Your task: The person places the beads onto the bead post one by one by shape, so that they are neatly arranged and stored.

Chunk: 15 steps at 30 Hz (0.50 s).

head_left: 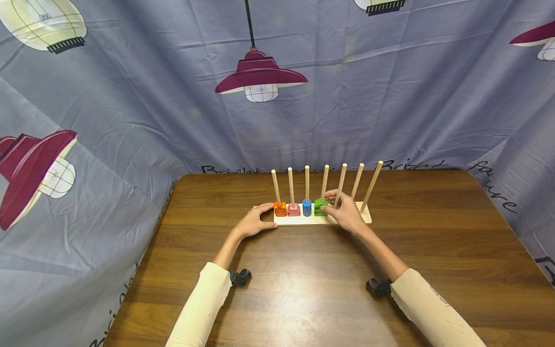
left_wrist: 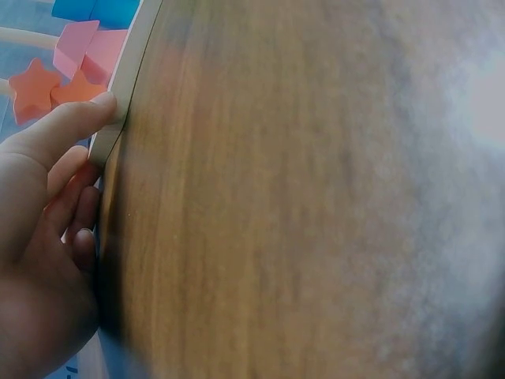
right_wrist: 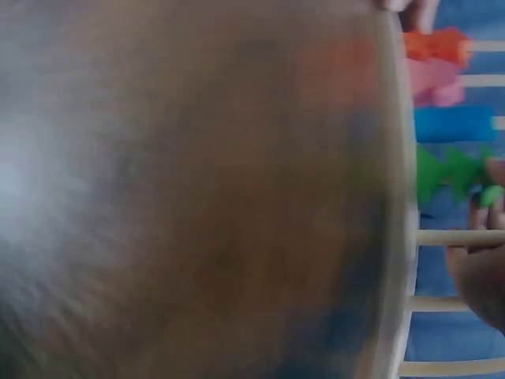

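A pale wooden peg board point(head_left: 299, 220) with several upright pegs lies on the table. My left hand point(head_left: 253, 221) grips its left end, thumb on the front edge; the left wrist view shows this hand point(left_wrist: 47, 181) close to orange star blocks point(left_wrist: 35, 91). On the first peg sit the orange stars point(head_left: 280, 209), then pink blocks point(head_left: 293, 210), then blue cylinder-like blocks point(head_left: 307, 208). Angular green blocks point(head_left: 320, 207) are on the fourth peg. My right hand point(head_left: 346, 212) pinches the upper green block there; its fingers point(right_wrist: 477, 213) partly hide it in the right wrist view.
The last three pegs, such as the far right peg point(head_left: 373, 185), carry no blocks. The brown wooden table point(head_left: 299, 289) spreads out in front of the board. A grey-blue curtain point(head_left: 277, 130) printed with lamps hangs behind the table and at both sides.
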Tool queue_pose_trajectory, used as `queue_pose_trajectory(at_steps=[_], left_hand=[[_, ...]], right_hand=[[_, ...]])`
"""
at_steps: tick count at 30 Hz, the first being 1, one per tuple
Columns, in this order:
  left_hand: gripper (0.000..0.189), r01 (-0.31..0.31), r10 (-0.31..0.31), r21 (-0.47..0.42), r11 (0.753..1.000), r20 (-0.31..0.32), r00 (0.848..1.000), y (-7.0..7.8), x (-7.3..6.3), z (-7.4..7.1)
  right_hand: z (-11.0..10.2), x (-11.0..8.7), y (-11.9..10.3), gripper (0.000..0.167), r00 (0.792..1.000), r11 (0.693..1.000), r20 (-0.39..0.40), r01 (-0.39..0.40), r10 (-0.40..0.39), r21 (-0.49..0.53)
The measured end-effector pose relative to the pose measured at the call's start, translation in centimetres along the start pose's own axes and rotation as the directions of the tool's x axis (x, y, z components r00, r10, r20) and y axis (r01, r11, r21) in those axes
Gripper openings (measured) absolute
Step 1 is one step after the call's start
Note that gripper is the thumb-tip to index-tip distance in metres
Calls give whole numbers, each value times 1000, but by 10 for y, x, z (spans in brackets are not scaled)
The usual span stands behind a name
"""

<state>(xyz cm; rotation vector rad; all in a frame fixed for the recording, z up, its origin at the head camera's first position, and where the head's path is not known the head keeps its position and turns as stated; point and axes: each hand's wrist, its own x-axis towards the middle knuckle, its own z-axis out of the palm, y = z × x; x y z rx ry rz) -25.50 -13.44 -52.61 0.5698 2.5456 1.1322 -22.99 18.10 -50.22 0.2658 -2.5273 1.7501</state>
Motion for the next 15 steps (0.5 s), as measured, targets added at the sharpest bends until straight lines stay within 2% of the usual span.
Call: queue_pose_trajectory(at_steps=[5, 8, 12, 15], left_hand=[[74, -1, 1, -5, 1000, -2, 1000, -1, -1, 1], [73, 2, -2, -8, 1000, -8, 1000, -2, -2, 2], [73, 3, -3, -5, 1000, 6, 1000, -3, -3, 3], [74, -1, 1, -9, 1000, 11, 1000, -6, -4, 3]], right_hand=[[5, -2, 8, 35, 1000, 997, 1, -13, 13, 71], [4, -4, 7, 39, 999, 998, 29, -18, 17, 60], [-2, -12, 7, 53, 992, 997, 106, -66, 62, 42], [-9, -23, 4, 60, 985, 997, 152, -79, 81, -20]])
